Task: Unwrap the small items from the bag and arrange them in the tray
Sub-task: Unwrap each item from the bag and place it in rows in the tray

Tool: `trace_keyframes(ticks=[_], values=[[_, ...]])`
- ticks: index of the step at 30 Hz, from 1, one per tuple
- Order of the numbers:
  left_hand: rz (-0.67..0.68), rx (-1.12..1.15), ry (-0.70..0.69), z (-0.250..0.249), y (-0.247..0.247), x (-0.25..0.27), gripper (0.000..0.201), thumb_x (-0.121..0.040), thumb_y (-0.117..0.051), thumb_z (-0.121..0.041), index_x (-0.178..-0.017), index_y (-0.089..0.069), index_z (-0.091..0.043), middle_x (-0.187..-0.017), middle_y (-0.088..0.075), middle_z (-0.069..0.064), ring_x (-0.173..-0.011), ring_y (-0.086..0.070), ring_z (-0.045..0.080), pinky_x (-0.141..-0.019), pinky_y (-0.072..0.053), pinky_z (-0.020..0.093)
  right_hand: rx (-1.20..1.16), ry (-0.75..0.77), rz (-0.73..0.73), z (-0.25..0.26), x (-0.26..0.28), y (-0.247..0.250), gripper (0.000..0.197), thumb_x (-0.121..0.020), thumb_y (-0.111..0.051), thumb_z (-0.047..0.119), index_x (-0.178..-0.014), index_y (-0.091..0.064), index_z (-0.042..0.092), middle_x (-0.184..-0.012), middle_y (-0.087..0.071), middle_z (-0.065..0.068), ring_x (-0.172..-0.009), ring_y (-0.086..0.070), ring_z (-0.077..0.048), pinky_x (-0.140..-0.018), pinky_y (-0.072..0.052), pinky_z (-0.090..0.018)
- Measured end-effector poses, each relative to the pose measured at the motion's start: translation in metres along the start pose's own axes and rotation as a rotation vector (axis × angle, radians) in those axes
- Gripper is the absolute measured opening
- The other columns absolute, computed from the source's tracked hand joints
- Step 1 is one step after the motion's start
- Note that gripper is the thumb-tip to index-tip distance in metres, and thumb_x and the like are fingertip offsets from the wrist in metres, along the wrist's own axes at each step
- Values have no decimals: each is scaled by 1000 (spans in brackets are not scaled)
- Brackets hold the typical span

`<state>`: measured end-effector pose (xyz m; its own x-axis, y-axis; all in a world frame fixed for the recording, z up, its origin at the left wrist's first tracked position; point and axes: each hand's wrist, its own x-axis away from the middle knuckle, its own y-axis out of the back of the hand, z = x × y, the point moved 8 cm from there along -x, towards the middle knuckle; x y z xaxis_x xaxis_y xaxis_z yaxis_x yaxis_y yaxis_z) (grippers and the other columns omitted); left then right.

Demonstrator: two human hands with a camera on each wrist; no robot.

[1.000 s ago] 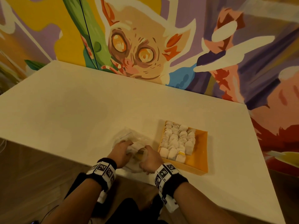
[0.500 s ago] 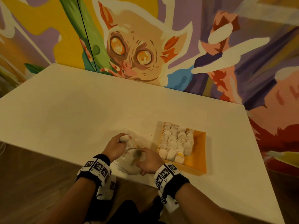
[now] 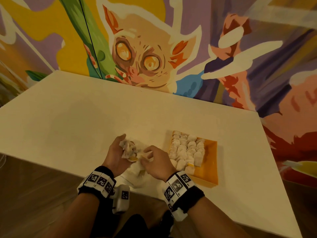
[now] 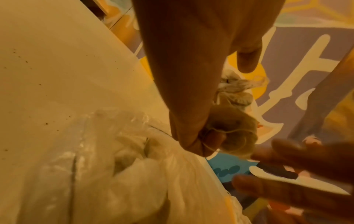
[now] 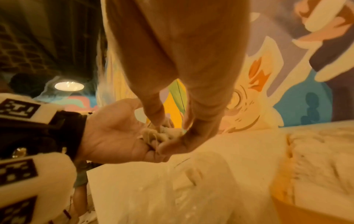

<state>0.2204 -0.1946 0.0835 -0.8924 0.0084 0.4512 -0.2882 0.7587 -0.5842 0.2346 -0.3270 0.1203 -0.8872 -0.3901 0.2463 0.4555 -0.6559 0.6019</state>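
Behind the white desk (image 3: 85, 121) you have a painted wall (image 3: 257, 48) with a big-eyed animal in orange, purple and yellow colours. The desk stands against this wall, and all the things lie close to its near edge.

On the left side, your left hand (image 3: 116, 152) is raised a little over the desk, palm turned towards the right. Its fingers are curled around a small wrapped item (image 3: 127, 148); the crumpled whitish wrapper (image 4: 237, 89) comes out above your fingers, and in the left wrist view the round body of the item sits between thumb and fingers. A black band with printed markers (image 3: 98, 182) is around this wrist.

Under both hands lies the clear plastic bag (image 3: 135, 170), flat on the desk, with pale lumps inside it.

Your right hand (image 3: 156, 160) is just beside the left one. Its thumb and fingertips (image 5: 172, 145) are bent together and pinch the same wrapped item at its lower end, so both hands hold it together above the bag.

To the right of your right hand, the orange tray (image 3: 209, 169) rests on the desk. Unwrapped white pieces (image 3: 187, 150) fill its left part in tight rows, and the right strip of the tray floor is bare.
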Motion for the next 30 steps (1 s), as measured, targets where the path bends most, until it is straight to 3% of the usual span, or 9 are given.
trace_keyframes(ticks=[2, 4, 6, 12, 18, 22, 24, 27, 30], values=[[-6, 20, -3, 3, -1, -3, 52, -86, -54, -62, -72, -54, -12, -72, -51, 9, -69, -52, 25, -67, -43, 36, -96, 59, -6, 10, 1, -3, 43, -80, -75, 30, -119, -58, 21, -106, -59, 1, -87, -64, -19, -76, -52, -27], [-55, -10, -15, 4, -4, -3, 56, -86, -52, -66, -68, -54, -13, -70, -51, 8, -69, -55, 24, -69, -44, 36, -153, 123, -12, 15, 3, -10, 44, -75, -80, 22, -114, -59, 22, -109, -57, 0, -81, -66, -19, -69, -53, -23], [-160, -39, -43, 6, -2, -2, 48, -90, -54, -56, -68, -54, -14, -67, -54, 4, -63, -58, 20, -65, -46, 34, -161, 185, -47, 18, 3, -14, 34, -75, -79, 13, -105, -63, 19, -107, -56, -1, -73, -65, -18, -64, -49, -12], [-318, -64, -78, 15, 7, -1, 14, -92, -60, -18, -89, -61, -5, -77, -60, 7, -71, -61, 20, -62, -51, 32, -16, 326, -125, 29, 8, -1, 20, -87, -65, 9, -101, -74, 18, -104, -61, 1, -89, -55, -7, -74, -34, 1], [-188, -161, -68, 22, -1, -2, 29, -94, -42, -5, -72, -60, -2, -73, -54, 12, -64, -59, 18, -58, -44, 27, -12, 369, -78, 30, 8, -1, 16, -87, -64, 12, -99, -73, 17, -110, -52, 2, -98, -55, -12, -88, -44, -21], [-189, -47, -72, 22, -4, -6, 24, -99, -43, -12, -112, -58, 1, -95, -55, 16, -78, -62, 21, -61, -52, 27, -79, 422, -111, 34, 9, 3, 17, -84, -64, 8, -96, -74, 15, -109, -57, 1, -100, -58, -11, -90, -48, -23], [-181, 8, -47, 24, -7, -7, 29, -101, -38, -13, -122, -54, 1, -98, -57, 15, -83, -63, 21, -61, -55, 24, -86, 431, -114, 36, 9, 5, 17, -84, -65, 7, -95, -74, 15, -106, -62, 1, -97, -59, -9, -87, -47, -19], [-114, 47, -14, 25, -17, -3, 36, -102, -33, -16, -126, -51, 4, -95, -62, 15, -84, -65, 22, -65, -55, 27, -174, 393, -139, 34, 9, 9, 17, -84, -66, 7, -95, -75, 16, -100, -64, 7, -90, -58, -2, -82, -47, -13], [-109, 34, -13, 23, -21, -2, 30, -102, -39, -21, -109, -59, 0, -86, -68, 16, -79, -69, 24, -69, -57, 34, -261, 329, -180, 28, 8, 13, 15, -86, -67, 12, -98, -74, 17, -99, -68, 6, -90, -62, -5, -81, -53, -25]])
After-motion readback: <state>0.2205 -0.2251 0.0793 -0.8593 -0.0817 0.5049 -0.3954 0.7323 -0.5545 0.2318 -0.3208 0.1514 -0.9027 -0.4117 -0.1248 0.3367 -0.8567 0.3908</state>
